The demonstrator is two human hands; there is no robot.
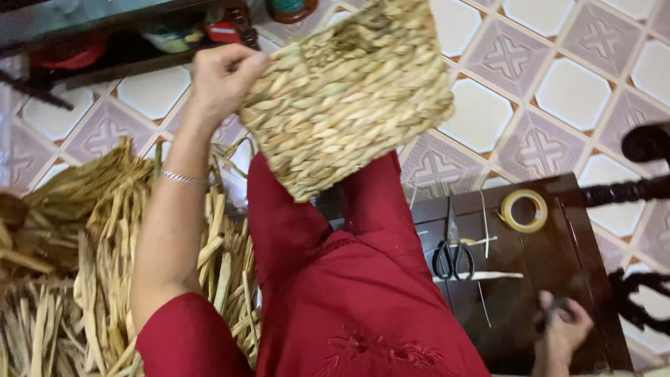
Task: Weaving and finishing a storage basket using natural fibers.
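- The woven straw basket (347, 94) is hanging up in the air, tilted on a corner, above the red-clothed lap (349, 279) of the person wearing the camera.
- The left hand (222, 77) is gripping the basket at its left edge, fingers curled shut over the rim and arm raised, with a thin silver bracelet (185, 179) sitting on the wrist just below the basket's lowest corner line.
- The right hand (564, 327) is working well away from the basket, down to its lower right on a dark wooden table (586, 230); its fingers are closing round something small and dark, too blurred to name.
- Black scissors (453, 257) are lying flat on that table, below and to the right of the basket, between it and the right hand.
- A roll of yellowish tape (524, 210) is resting further right of the basket, near the table's far edge.
- A few pale straw strands (481, 276) are lying across the table just beside the scissors.
- A big heap of dried straw (84, 251) is spreading over the floor to the lower left of the basket, under the raised left arm.
- Patterned floor tiles (544, 77) are showing to the right of the basket.
- A low dark shelf (112, 49) with red and green items is running along to the upper left of the basket.
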